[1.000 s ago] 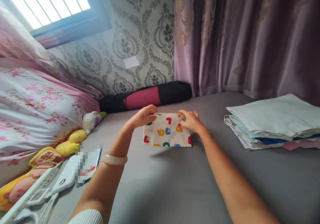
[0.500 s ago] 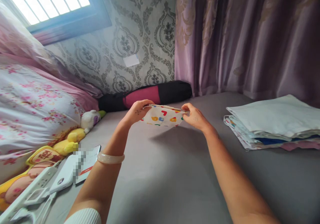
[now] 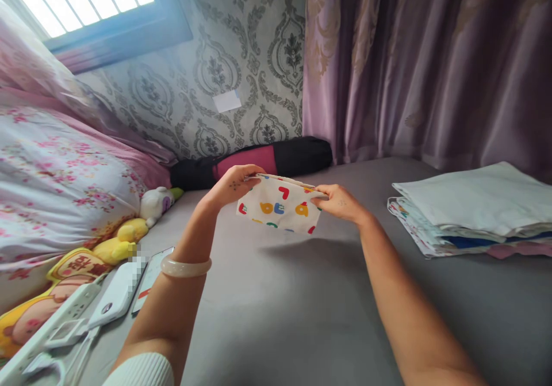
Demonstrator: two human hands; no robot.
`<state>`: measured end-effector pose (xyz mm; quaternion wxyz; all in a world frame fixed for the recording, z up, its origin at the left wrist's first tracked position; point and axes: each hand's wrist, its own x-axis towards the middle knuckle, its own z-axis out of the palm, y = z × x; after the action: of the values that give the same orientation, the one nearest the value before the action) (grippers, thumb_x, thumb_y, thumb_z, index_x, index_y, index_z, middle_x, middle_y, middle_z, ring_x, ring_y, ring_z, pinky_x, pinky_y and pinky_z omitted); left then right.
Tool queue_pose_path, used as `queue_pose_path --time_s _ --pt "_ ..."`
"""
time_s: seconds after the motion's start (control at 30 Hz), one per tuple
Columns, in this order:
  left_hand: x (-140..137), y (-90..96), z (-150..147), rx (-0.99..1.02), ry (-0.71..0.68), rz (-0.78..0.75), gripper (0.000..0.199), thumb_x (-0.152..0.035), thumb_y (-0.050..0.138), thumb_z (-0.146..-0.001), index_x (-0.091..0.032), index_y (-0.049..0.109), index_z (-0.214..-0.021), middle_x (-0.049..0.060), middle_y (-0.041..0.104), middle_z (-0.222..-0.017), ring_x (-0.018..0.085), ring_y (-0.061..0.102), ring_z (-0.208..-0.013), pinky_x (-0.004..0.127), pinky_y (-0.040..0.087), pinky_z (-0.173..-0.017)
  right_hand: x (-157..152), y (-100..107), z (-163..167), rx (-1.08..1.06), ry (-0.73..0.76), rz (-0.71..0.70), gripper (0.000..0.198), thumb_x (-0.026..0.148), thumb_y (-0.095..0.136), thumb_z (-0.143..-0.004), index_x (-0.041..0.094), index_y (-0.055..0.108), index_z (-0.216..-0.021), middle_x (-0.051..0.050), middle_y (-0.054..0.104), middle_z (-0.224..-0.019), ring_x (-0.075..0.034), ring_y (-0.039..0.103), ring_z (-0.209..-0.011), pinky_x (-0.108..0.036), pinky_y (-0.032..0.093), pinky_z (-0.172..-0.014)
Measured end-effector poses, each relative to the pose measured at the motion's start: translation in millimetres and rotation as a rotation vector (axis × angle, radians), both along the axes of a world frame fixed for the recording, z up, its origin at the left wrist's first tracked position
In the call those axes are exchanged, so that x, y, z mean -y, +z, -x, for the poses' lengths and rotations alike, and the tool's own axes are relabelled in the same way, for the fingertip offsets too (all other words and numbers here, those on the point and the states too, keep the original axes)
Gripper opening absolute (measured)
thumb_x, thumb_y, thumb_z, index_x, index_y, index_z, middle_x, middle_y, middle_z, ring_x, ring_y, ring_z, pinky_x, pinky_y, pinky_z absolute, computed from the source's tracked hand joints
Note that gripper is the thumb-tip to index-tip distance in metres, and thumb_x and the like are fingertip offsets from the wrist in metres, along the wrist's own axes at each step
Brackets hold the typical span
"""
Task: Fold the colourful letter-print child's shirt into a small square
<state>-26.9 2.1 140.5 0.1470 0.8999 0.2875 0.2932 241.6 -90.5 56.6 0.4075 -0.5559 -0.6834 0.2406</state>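
A white fabric pouch (image 3: 280, 209) printed with colourful letters hangs in the air over the grey bed sheet (image 3: 276, 311). Its upper edge seems layered; whether it is a bag or folded cloth I cannot tell for sure. My left hand (image 3: 236, 186) pinches the top left corner, thumb in front. At the top right corner, my right hand (image 3: 338, 201) grips the same edge between thumb and fingers. The pouch tilts slightly down to the right, and its shadow falls on the sheet beneath. A pale bangle (image 3: 185, 267) circles my left forearm.
A stack of folded cloths (image 3: 474, 207) lies at the right. Along the left are a power strip (image 3: 56, 323), a white power bank (image 3: 116, 294), a phone (image 3: 150, 279) and plush toys (image 3: 125, 239). A black and pink roll (image 3: 254, 161) rests against the wall.
The pouch has been raised a little and turned so that more of its printed front faces me. Both hands keep their hold on its top corners.
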Motion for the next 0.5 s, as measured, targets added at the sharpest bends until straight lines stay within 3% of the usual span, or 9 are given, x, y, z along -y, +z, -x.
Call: queue_pose_path --time_s 0.13,0.23,0.33,0.5 --pt "-3 -17.6 -3 0.043 0.073 -0.092 0.026 -0.018 0.049 -0.081 -0.016 0.065 -0.101 0.004 0.069 -0.094 0.015 0.062 -0.083 0.025 0.049 -0.078 -7 -3 6 0.233 -0.313 -0.268 0.027 0.019 0.052 -0.082 0.022 0.067 -0.104 -0.004 0.07 -0.101 -0.019 0.061 -0.09 -0.03 0.045 -0.082" --pt "-4 -38.1 -3 0.0 0.135 -0.204 0.03 -0.013 0.046 -0.08 -0.017 0.065 -0.103 0.005 0.069 -0.098 0.017 0.062 -0.089 0.029 0.047 -0.085 -11 -7 8 0.385 -0.343 -0.356 0.029 0.011 0.051 -0.08 0.021 0.067 -0.102 -0.006 0.068 -0.103 -0.021 0.058 -0.096 -0.033 0.04 -0.089" --pt "-4 -64.3 0 -0.117 0.13 -0.262 0.037 -0.007 0.043 -0.076 -0.017 0.064 -0.104 0.006 0.068 -0.099 0.019 0.06 -0.092 0.033 0.045 -0.089 -12 -14 8 0.477 -0.247 -0.235 0.033 0.007 0.049 -0.078 0.021 0.068 -0.101 -0.005 0.069 -0.101 -0.019 0.058 -0.096 -0.029 0.039 -0.088" --pt "12 -103.3 11 -0.247 0.075 -0.173 0.043 -0.004 0.042 -0.073 -0.018 0.062 -0.108 0.006 0.066 -0.096 0.019 0.059 -0.091 0.033 0.045 -0.089 -10 -25 5 0.499 -0.035 0.111 0.035 0.008 0.051 -0.073 0.023 0.069 -0.099 -0.003 0.07 -0.097 -0.016 0.061 -0.086 -0.022 0.04 -0.071"
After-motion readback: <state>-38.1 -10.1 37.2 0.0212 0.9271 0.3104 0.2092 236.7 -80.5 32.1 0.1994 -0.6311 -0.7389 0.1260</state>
